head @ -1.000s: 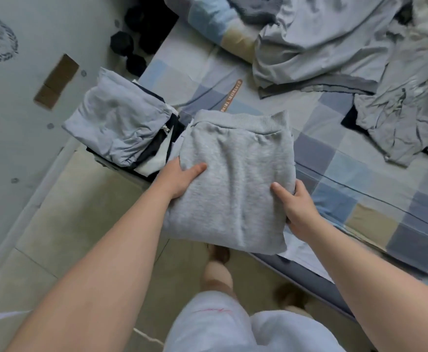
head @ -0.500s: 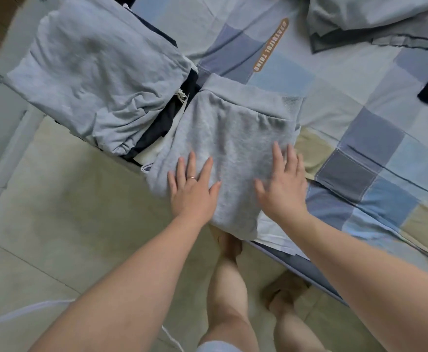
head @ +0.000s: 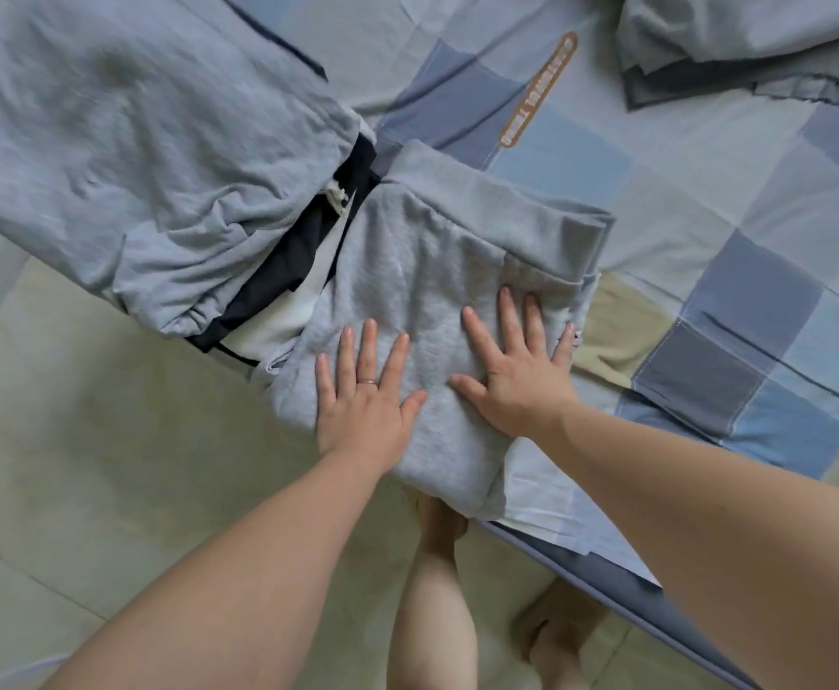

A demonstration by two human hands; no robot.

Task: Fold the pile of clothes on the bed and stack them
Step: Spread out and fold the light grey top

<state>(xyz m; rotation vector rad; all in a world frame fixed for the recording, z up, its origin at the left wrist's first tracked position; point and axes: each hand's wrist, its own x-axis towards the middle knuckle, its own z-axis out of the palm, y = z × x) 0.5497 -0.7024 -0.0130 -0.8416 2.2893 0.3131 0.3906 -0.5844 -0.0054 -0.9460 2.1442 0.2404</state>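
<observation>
While both hands lie flat with fingers spread, the left hand (head: 362,408) and right hand (head: 514,381) pressing on the folded grey garment (head: 422,261), that garment sits at the near edge of the bed (head: 681,201), just right of the stack (head: 133,156) of folded clothes and against it. Its near corner hangs past the edge, so it could slide to the floor (head: 84,440) when the pressure comes off, and the thick fabric may spring open. The bed has a blue, grey and beige checked sheet. Unfolded clothes (head: 756,37) lie far right. The floor is pale tile.
</observation>
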